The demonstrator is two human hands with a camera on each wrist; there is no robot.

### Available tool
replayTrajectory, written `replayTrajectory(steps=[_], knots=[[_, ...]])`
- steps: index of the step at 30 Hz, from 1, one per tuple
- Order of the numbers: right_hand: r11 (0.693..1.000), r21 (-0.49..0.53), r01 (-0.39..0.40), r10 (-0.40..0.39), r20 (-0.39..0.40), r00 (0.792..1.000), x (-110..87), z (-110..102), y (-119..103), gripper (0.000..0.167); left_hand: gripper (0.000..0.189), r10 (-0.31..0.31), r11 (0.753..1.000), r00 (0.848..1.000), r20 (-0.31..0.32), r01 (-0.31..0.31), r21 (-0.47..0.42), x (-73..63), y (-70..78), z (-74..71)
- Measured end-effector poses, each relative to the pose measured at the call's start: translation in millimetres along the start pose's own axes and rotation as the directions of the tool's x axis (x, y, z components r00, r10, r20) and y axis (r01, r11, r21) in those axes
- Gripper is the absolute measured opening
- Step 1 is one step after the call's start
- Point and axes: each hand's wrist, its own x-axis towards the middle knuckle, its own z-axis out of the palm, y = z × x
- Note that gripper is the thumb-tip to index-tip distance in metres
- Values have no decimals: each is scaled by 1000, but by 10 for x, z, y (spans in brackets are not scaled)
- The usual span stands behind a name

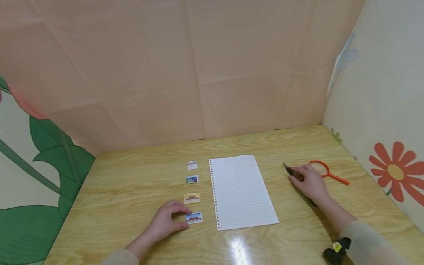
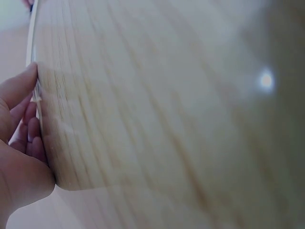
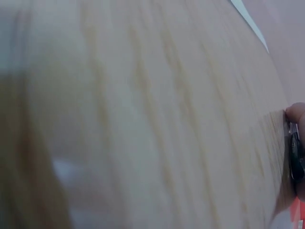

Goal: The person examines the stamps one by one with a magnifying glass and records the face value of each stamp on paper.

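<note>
My left hand rests on the table at the nearest stamp, which has a blue sky and a red-roofed building. The thumb and a curled finger hold this stamp by its left side; the left wrist view shows the hand low at the table surface. Farther back in the same column lie a yellow stamp, a blue-green stamp and a pale stamp. On the other side of the paper, my right hand pinches a black fountain pen, its gold-coloured nib facing away. The right wrist view catches the pen's dark body beside the fingers.
A lined sheet with punched holes along its left edge lies between the hands. Just beyond my right hand is a red magnifying glass. A pink cloth backdrop and flower-patterned side walls border the wooden table.
</note>
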Motion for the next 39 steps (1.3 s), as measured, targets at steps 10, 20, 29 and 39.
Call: replayTrajectory(steps=[10, 20, 29, 39], knots=[[999, 23, -38, 39, -8, 999, -25, 13, 9, 27, 30, -2, 1000, 1000, 4, 2, 3, 4, -7, -1], [997, 50, -66, 66, -16, 998, -18, 2, 31, 25, 31, 8, 1000, 1000, 4, -8, 7, 8, -22, 2], [996, 58, -65, 64, 19, 998, 7, -34, -62, 24, 31, 23, 1000, 1000, 4, -23, 0, 4, -30, 2], [976, 213, -44, 29, 70, 997, 41, -45, -217, 32, 30, 17, 1000, 1000, 6, -17, 1, 6, -12, -3]])
